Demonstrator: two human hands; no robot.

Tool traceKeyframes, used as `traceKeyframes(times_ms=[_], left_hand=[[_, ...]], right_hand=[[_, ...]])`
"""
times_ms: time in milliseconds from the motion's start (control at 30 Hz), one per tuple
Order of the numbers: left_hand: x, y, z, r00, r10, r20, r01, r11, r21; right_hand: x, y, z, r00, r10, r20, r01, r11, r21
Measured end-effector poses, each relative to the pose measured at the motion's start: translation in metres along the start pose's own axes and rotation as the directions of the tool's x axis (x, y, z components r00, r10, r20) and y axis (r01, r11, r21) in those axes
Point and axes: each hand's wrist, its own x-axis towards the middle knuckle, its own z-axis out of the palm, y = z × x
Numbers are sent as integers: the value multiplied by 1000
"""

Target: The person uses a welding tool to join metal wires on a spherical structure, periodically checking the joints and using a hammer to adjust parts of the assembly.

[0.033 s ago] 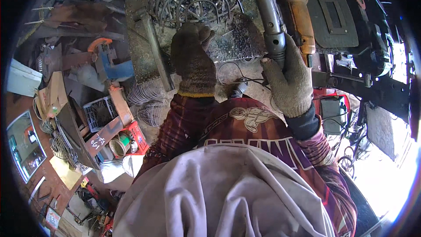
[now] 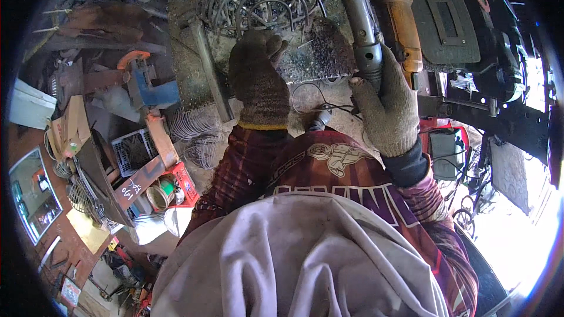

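Note:
My left hand, in a brown knitted glove, is at the near edge of a round frame of bent metal rods. Its fingers curl down, and what they close on is hidden; the thumb points off to the right. My right hand, gloved too, wraps the near, tapered end of a long grey cylindrical power tool. The thumb lies on its left side and the fingers on its right. The tool's far end runs out of the top of the view. A dark cord passes near the right thumb.
A metal bar lies left of my left hand on the worktop. Right of the tool are an orange-bodied power tool and a dark welding mask. Wire coils, a blue clamp and a red crate stand lower left.

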Motion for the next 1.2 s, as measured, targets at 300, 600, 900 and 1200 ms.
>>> traceKeyframes(times_ms=[300, 600, 900, 1200], left_hand=[[0, 0, 0, 998, -52, -46, 48, 995, -88], [-3, 4, 2, 999, -29, 37, 32, 996, -80], [2, 1, -7, 978, 80, 192, -56, 990, -128], [0, 5, -6, 959, 74, 273, -51, 995, -90]], right_hand=[[-1, -3, -2, 999, 37, 23, -37, 999, -7], [-7, 6, -8, 991, 133, -15, -129, 975, 179], [-11, 6, -14, 997, 62, -46, -56, 990, 127], [-8, 7, -8, 996, 94, -11, -92, 990, 105]])
